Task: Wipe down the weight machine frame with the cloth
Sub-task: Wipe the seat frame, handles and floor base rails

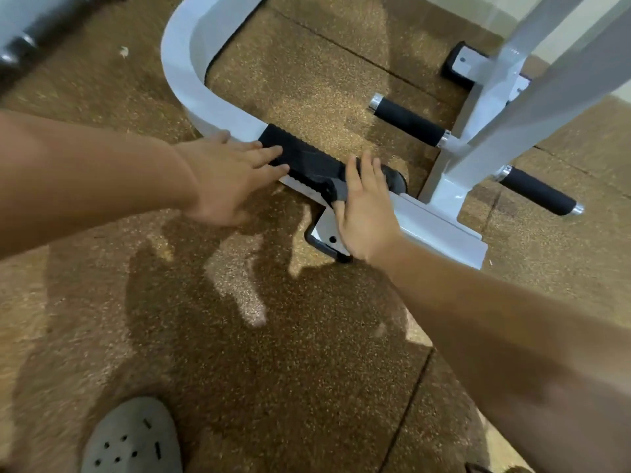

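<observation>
My left hand (232, 180) and right hand (362, 216) lay flat, fingers straight, gripping nothing. They pressed what looked like a black ribbed cloth (307, 160) onto the white steel machine frame (181, 73), mid-frame. I judged wiping was in hand; next, a sliding stroke along the bar.

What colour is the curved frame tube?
White curved frame tube, shown in the head view.

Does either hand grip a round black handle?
No, the left hand and right hand lie flat at the ribbed black pad.
</observation>
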